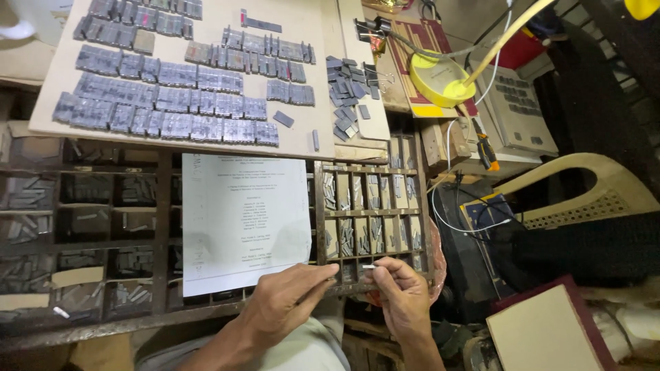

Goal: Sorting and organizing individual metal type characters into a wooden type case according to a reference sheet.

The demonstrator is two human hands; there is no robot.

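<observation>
We are looking down at our two bare hands over the front edge of a dark wooden tray (159, 206) of many small compartments; our right hand (402, 295) pinches a small pale metal piece (369, 266) between thumb and forefinger, its other fingers curled in; the piece juts out to the left of the fingertips, its long axis running nearly level, left to right, pointing toward our left hand (289, 302); it hangs just above the lowest row of small compartments at the tray's right end, near the front rail; the left hand lies close beside it, fingers stretched forward and pressed together, their tips touching the bottom right corner of a printed sheet of paper (244, 220) that lies flat over the middle of the tray; whether the left hand holds anything under its fingers we cannot tell; the piece sits in the gap between the two hands, held by the right one alone, with the left fingertips just beside it.

Above the tray a pale board (302, 20) carries rows of grey metal blocks (165, 103) set side by side, with a loose heap of similar blocks (347, 86) at its right edge; further right stand a yellow desk lamp (440, 79), a beige chair (591, 185) and, at the lower right, a book with a dark red edge (550, 330).
</observation>
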